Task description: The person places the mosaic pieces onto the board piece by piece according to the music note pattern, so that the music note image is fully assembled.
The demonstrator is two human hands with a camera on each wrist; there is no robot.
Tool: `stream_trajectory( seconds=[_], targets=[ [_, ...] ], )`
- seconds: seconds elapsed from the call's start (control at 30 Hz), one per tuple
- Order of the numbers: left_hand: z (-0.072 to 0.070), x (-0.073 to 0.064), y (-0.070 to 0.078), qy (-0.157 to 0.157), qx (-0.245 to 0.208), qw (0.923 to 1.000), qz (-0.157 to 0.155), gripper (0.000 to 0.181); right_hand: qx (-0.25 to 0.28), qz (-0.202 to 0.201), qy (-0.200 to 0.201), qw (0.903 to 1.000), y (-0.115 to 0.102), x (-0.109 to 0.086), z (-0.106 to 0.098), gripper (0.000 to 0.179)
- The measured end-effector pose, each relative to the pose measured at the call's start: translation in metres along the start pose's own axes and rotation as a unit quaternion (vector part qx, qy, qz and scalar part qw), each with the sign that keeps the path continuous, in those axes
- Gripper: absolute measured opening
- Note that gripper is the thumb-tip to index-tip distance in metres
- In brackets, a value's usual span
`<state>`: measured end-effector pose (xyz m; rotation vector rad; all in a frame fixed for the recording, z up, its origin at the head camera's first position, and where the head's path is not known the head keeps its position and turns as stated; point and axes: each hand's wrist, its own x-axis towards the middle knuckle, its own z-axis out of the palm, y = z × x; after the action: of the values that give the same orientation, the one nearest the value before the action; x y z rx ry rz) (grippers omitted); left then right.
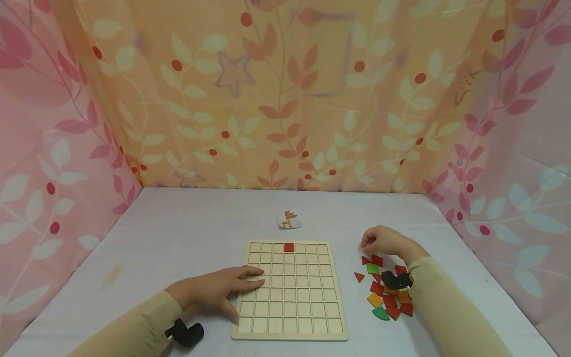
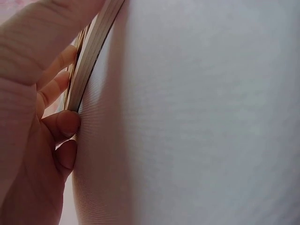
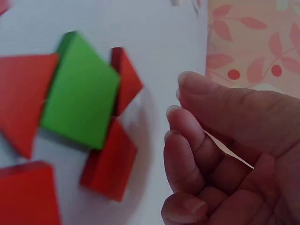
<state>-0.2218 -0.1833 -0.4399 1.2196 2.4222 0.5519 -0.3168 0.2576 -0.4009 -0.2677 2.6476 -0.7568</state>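
A pale wooden grid board (image 1: 290, 338) lies flat, with one red square tile (image 1: 289, 247) in its top row. My left hand (image 1: 218, 287) rests at the board's left side, fingers reaching over the edge and thumb near the lower corner. In the left wrist view, fingers (image 2: 69, 123) touch the board's edge (image 2: 91, 56). My right hand (image 1: 387, 243) hovers just beyond a pile of coloured pieces, fingers loosely curled, nothing visible between them. Close to it in the right wrist view are a green piece (image 3: 82, 96) and several red pieces (image 3: 115, 161).
A small card (image 1: 288, 218) with a coloured grid picture lies behind the board. The pile right of the board also has an orange square (image 1: 375, 300) and a green curved piece (image 1: 381, 313). Patterned curtains (image 1: 276, 99) enclose the back and sides of the white table (image 1: 178, 223).
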Motion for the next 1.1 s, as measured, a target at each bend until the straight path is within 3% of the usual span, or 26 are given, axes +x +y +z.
stream_trajectory(
  seconds=[0.1, 0.33, 0.83, 1.1],
  targets=[
    [0.001, -0.001, 0.001, 0.002, 0.004, 1.0, 0.0, 0.089, 0.009, 0.017, -0.01, 0.9998, 0.004, -0.003, 0.006, 0.006],
    [0.0, -0.001, 0.001, -0.003, 0.004, 1.0, -0.005, 0.089, 0.008, 0.01, -0.01, 0.9999, 0.008, -0.004, 0.016, 0.013],
    [0.0, -0.002, 0.0, 0.005, 0.007, 1.0, 0.0, 0.088, 0.008, 0.05, 0.002, 0.9987, 0.005, -0.004, 0.019, 0.009],
    [0.001, -0.001, -0.001, 0.004, 0.002, 1.0, 0.005, 0.088, -0.008, 0.032, 0.002, 0.9994, 0.003, 0.0, 0.015, 0.007]
  ],
)
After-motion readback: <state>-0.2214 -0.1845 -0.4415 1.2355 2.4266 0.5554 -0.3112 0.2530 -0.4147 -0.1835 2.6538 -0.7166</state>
